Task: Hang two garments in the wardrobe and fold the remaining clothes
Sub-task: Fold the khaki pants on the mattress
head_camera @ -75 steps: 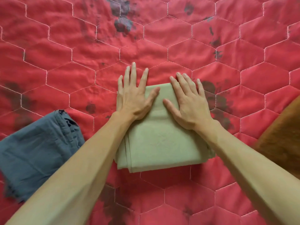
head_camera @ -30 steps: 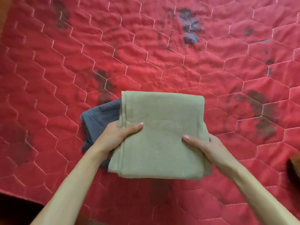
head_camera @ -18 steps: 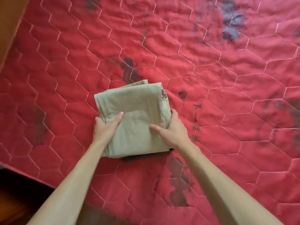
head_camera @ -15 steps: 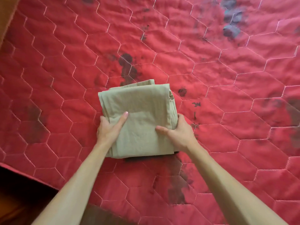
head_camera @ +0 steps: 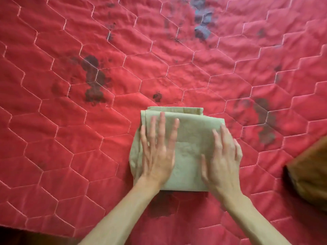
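A folded beige garment [head_camera: 191,138] lies as a thick square on the red quilted bedspread [head_camera: 88,138], near the middle of the view. My left hand [head_camera: 157,152] rests flat on its left half with the fingers spread. My right hand [head_camera: 222,156] lies flat on its right half, fingers along the right edge. Neither hand grips the cloth; both press down on top of it. The grey garment seen earlier is hidden, apparently under the beige one.
A brown furry object [head_camera: 311,174] lies at the right edge of the bedspread. The bed's front edge runs along the bottom left, with dark floor [head_camera: 26,237] beyond it. Dark stains mark the quilt.
Both hands carried the folded beige garment left over the grey one and set it down. They have let go of its sides and now lie flat on top.
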Tool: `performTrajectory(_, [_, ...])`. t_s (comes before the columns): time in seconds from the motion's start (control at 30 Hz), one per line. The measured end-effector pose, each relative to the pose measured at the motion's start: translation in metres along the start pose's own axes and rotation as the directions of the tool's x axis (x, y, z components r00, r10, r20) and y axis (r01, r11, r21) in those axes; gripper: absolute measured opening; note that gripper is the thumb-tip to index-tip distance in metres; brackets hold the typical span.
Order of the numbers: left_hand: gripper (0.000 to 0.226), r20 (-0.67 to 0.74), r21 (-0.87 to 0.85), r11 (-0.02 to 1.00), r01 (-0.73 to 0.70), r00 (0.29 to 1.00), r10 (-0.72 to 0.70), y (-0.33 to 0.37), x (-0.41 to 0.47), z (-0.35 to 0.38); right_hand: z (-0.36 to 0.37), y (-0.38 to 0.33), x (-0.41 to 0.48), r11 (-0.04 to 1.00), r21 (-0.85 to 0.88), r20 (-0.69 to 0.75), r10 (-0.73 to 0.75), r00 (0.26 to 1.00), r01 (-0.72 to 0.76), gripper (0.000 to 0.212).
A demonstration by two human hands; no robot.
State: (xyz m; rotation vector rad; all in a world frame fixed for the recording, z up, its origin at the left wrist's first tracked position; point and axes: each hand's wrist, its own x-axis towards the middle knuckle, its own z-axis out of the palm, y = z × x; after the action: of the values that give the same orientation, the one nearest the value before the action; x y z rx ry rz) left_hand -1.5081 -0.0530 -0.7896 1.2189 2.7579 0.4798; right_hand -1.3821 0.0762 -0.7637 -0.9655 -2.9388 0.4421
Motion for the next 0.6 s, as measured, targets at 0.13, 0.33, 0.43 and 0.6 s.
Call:
performTrajectory(0.13, [0.071, 0.203, 0.171, 0.925, -0.338, 0.931, 0.303, -0.041, 0.021, 0.015, 0.028, -0.003, 0.029, 0.920, -0.148, 0.147, -0.341, 0.928, 0.362, 0.063])
performTrajectory(0.33, [0.071, 0.334, 0.161, 0.986, -0.050, 0.943, -0.006, -0.071, 0.029, -0.007, 0.022, 0.027, 0.045, 0.951, -0.205, 0.229, -0.184, 0.956, 0.232, 0.065])
performTrajectory(0.43, [0.070, 0.387, 0.186, 0.982, -0.019, 0.920, -0.055, -0.047, 0.034, -0.031, -0.007, 0.021, 0.038, 0.972, -0.169, 0.263, -0.116, 0.958, 0.164, 0.065])
performTrajectory(0.6, [0.064, 0.491, 0.059, 0.996, 0.062, 0.867, -0.083, 0.024, 0.039, -0.099, -0.105, 0.024, 0.015, 0.999, 0.035, 0.289, -0.012, 0.957, 0.002, 0.064])
